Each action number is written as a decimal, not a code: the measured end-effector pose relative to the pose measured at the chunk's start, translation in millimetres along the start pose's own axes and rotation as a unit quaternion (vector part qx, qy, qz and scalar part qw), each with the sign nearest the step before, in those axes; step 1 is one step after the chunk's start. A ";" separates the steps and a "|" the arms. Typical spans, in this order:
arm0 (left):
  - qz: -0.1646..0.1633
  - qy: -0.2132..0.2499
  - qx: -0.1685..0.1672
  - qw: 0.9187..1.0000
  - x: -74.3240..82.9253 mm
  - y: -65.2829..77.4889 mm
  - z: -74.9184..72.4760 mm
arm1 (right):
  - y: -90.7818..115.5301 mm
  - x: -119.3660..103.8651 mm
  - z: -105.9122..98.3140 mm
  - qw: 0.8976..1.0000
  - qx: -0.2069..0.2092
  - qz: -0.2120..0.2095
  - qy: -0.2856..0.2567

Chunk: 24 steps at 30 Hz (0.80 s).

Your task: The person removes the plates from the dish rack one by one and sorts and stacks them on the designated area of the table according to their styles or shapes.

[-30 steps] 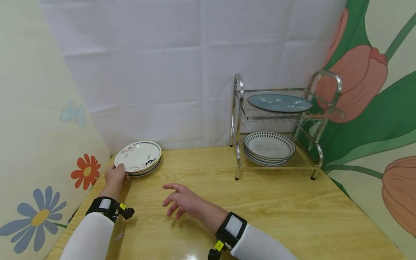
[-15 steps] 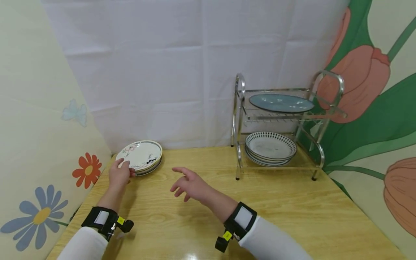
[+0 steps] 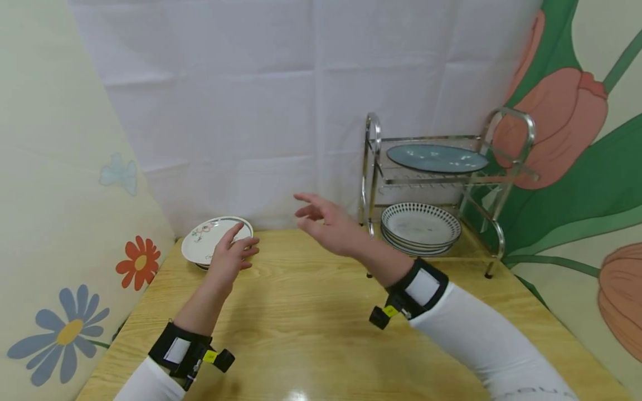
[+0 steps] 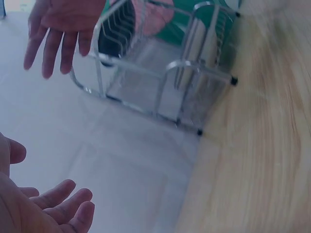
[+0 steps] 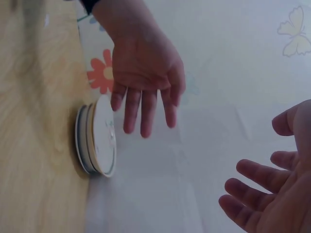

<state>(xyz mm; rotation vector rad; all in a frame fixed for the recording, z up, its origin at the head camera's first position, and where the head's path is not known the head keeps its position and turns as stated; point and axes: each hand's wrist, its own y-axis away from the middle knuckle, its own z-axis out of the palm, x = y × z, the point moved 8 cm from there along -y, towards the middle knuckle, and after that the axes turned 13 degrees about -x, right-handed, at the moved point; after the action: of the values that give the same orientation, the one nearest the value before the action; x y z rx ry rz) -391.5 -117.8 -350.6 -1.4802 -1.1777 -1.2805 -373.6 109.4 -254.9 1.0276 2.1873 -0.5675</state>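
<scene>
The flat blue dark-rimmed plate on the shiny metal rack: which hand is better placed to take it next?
Probably the right hand: it is open, holds nothing and is nearer the plate and its rack. The left hand, also open, is farther off, near the stack of round white plates.

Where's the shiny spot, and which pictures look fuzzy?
Head view: the table glares white at the bottom edge, with faint shadows farther up; left wrist view: the metal rack looks smeary; right wrist view: the plate stack looks soft, its pattern hard to read.
</scene>
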 end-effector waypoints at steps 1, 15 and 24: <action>0.006 0.010 -0.007 1.000 3.2 1.1 5.9 | 1.9 -2.7 -11.7 1.000 0.006 0.000 0.015; 0.060 0.181 -0.107 0.976 31.2 -2.5 77.9 | 38.8 5.7 -193.8 0.982 0.150 0.069 0.089; 0.046 0.241 -0.143 0.959 38.3 4.7 108.2 | 76.1 69.3 -284.0 0.948 0.179 0.234 0.119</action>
<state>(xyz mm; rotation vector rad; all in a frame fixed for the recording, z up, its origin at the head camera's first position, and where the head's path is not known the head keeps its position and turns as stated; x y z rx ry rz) -362.5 -9.2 -327.2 -1.2936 -0.6172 -1.6776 -451.8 365.0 -114.3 1.8298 1.9649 -0.6535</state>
